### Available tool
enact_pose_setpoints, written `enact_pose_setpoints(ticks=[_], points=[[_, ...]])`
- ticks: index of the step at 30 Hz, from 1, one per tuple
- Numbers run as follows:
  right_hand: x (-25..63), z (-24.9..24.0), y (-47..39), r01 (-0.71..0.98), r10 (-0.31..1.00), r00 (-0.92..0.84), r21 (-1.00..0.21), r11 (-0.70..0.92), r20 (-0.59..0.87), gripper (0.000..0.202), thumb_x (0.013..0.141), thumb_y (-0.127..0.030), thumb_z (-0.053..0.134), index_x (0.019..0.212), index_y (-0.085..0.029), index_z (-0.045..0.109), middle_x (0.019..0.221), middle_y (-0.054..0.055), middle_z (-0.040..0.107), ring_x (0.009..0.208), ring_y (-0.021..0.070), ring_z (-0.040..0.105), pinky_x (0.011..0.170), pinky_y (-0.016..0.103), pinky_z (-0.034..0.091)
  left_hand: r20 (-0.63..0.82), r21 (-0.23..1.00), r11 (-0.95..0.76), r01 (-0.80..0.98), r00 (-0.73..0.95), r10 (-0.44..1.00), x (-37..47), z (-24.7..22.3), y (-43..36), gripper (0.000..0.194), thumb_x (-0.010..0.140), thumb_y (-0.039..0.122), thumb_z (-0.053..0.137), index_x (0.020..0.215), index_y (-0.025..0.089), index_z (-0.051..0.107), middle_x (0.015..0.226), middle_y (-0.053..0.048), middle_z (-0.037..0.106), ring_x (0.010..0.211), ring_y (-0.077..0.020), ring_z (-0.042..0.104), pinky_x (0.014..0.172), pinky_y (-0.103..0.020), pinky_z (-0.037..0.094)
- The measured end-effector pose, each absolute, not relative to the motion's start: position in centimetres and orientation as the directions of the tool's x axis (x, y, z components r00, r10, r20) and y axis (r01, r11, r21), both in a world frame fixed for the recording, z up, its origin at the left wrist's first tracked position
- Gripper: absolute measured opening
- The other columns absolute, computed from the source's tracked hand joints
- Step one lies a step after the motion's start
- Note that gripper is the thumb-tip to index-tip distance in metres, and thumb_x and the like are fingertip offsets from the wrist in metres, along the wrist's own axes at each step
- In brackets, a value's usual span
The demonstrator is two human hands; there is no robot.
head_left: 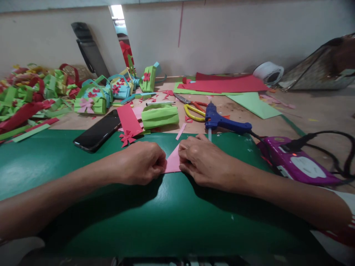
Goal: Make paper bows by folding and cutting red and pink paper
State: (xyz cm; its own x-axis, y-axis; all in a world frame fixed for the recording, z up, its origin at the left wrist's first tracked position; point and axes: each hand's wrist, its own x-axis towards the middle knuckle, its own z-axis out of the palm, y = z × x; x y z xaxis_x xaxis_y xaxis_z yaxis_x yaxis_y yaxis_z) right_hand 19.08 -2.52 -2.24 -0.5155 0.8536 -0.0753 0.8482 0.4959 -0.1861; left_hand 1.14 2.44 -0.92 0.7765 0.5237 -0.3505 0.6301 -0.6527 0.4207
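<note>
Pink paper (172, 162) on mat (166, 218): the mat is green and shiny, the paper near its far edge, between 2 hands; on so slick a surface, an uneven pull could slide or skew it.
Purple box (299, 160): right of the mat, 1 red light lit, a black cord (332, 132) looping beside it; the right forearm passes close, so a careless elbow could snag the cord.
Right hand (203, 160): fingers curled in, closed on the paper's right part and hiding it; pressing with edges out of line could set a crooked crease, and I cannot tell whether they match.
Left hand (145, 162): fingertips narrowed in a pinch on the paper's left corner; too hard a tug could tear or crumple that tip.
Phone (97, 133): flat, beyond the left forearm; a wide swing could nudge it.
Glue gun (222, 121): beyond the right hand, its glue stick (210, 133) close to the knuckles; a knock could shift the gun and, if hot, smear glue on nearby paper.
Scissors (190, 102): just left of the gun; a blind reach there could meet the blades.
Red flower (127, 138): just beyond the left hand; straying knuckles could crush it.
Pink strip (181, 131): loose; swept under the paper, it could spoil a flat press.
</note>
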Motion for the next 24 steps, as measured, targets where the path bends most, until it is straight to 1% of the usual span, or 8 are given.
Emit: enact_pose_setpoints(ticks=[3,6,9,13,16,20,24], points=[[19.20,-2.36,-2.44,0.844,0.851,-0.521,-0.191,0.502,-0.066,0.017,0.082,-0.014,0.055,0.065,-0.014,0.058,0.078,0.007,0.060,0.078,0.0199,0.051,0.076,0.035,0.033,-0.403,0.425,-0.601,0.677,0.736,0.543,1.29,-0.92,2.61,0.011,0.071,0.018,0.050,0.064,0.018,0.058,0.053,0.003,0.055,0.048,-0.0113,0.045,0.044,-0.022,0.028],[19.35,-2.52,-2.42,0.841,0.849,-0.525,-0.178,0.510,-0.048,0.019,0.082,-0.015,0.054,0.064,-0.014,0.058,0.077,0.007,0.060,0.077,0.0200,0.051,0.077,0.036,0.033,-0.435,0.437,-0.553,0.709,0.705,0.560,1.31,-0.76,2.84,0.012,0.072,0.020,0.050,0.064,0.018,0.059,0.054,0.003,0.054,0.051,-0.0121,0.047,0.046,-0.021,0.031],[19.42,-2.66,-2.44,0.839,0.847,-0.529,-0.180,0.514,-0.045,0.019,0.082,-0.016,0.054,0.063,-0.014,0.057,0.077,0.007,0.059,0.076,0.0199,0.050,0.076,0.036,0.034,-0.451,0.442,-0.539,0.717,0.697,0.558,1.22,-0.73,3.17,0.013,0.074,0.023,0.052,0.066,0.018,0.062,0.056,0.002,0.056,0.053,-0.0126,0.049,0.048,-0.021,0.033],[19.39,-2.71,-2.47,0.835,0.846,-0.532,-0.190,0.516,-0.042,0.020,0.083,-0.017,0.054,0.063,-0.014,0.057,0.077,0.007,0.059,0.077,0.0201,0.050,0.075,0.035,0.034,-0.464,0.452,-0.516,0.728,0.686,0.561,1.19,-0.82,3.46,0.014,0.074,0.026,0.053,0.069,0.018,0.064,0.057,0.002,0.058,0.053,-0.0129,0.049,0.047,-0.021,0.031],[19.38,-2.63,-2.44,0.837,0.846,-0.530,-0.188,0.514,-0.047,0.020,0.083,-0.017,0.055,0.063,-0.014,0.058,0.077,0.007,0.059,0.076,0.0201,0.050,0.074,0.035,0.034,-0.455,0.457,-0.517,0.724,0.690,0.563,1.29,-0.74,3.45,0.014,0.073,0.027,0.054,0.068,0.018,0.064,0.057,0.002,0.058,0.053,-0.0129,0.049,0.047,-0.021,0.030],[19.37,-2.56,-2.34,0.840,0.846,-0.530,-0.181,0.512,-0.065,0.019,0.083,-0.017,0.054,0.066,-0.014,0.060,0.079,0.008,0.060,0.077,0.0202,0.050,0.074,0.035,0.034,-0.451,0.429,-0.552,0.715,0.699,0.556,1.41,-0.59,3.39,0.016,0.075,0.026,0.051,0.067,0.018,0.063,0.055,0.002,0.055,0.051,-0.0127,0.047,0.046,-0.022,0.030],[19.34,-2.72,-2.30,0.840,0.847,-0.530,-0.168,0.516,-0.049,0.018,0.084,-0.017,0.054,0.068,-0.013,0.061,0.080,0.008,0.061,0.078,0.0208,0.051,0.074,0.035,0.034,-0.469,0.432,-0.552,0.713,0.700,0.538,1.47,-0.64,3.49,0.016,0.075,0.026,0.050,0.068,0.017,0.062,0.054,0.002,0.053,0.050,-0.0115,0.045,0.046,-0.021,0.030]])
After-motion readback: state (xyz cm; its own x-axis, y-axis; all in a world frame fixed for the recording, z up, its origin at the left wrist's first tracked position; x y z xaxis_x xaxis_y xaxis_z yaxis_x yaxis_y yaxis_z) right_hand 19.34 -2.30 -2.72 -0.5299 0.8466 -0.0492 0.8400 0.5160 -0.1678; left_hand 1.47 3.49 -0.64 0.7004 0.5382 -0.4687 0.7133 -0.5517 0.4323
